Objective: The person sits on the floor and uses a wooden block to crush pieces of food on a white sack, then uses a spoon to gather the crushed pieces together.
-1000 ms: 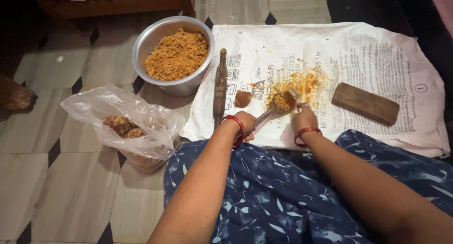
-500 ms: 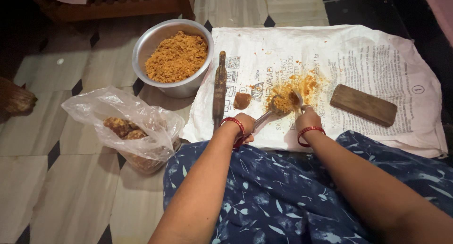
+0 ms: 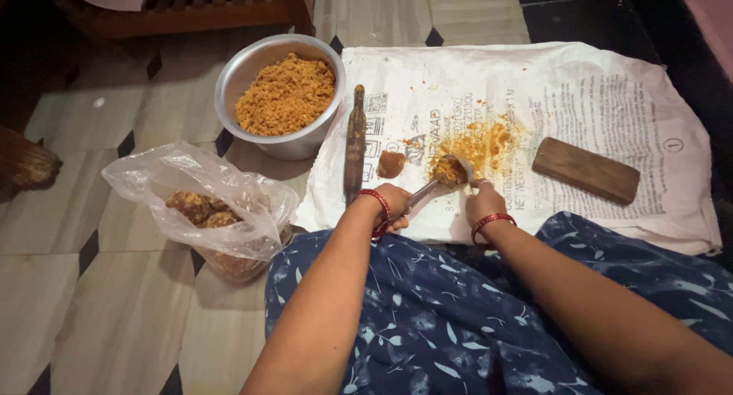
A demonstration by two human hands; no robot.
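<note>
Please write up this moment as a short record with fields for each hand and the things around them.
Left hand: grips metal spoon, bowl heaped with orange-brown crumbs
Right hand: fingers beside the spoon's bowl
Surface: white printed sack on tiled floor
Sack holds: crumb pile, brown lump, wooden block, wooden stick
Left side: steel bowl of crumbs, plastic bag of brown lumps

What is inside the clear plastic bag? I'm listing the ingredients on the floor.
The bag holds brown lumps, two or three showing at the top. Lower down, crumpled plastic blurs the rest, so the count is unclear.

Shiny metal bowl (image 3: 252, 82), crinkled clear plastic bag (image 3: 198, 185), matt wooden block (image 3: 586, 169), woven sack (image 3: 611, 89)
</note>
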